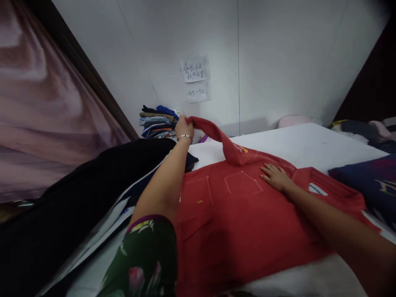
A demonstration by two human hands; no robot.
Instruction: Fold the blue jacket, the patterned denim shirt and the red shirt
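A red long-sleeved jacket (247, 222) with light stitching and a pocket outline lies spread over the white table. My left hand (185, 128), with a bracelet at the wrist, is closed on the end of one sleeve and lifts it off the surface toward the far left. The raised sleeve (213, 132) bends up from the shoulder, where small yellow and white lettering shows. Flat on the cloth near the collar (318, 181) rests my right hand (276, 177), its fingers stretched out. A white label (318, 189) shows inside the collar.
Folded clothes (159, 121) are stacked at the back left. Black garments (93, 185) lie along the left side, beside a pink curtain (46, 103). A dark blue garment (368, 181) is at the right. Handwritten papers (196, 78) hang on the wall behind the white table (297, 142).
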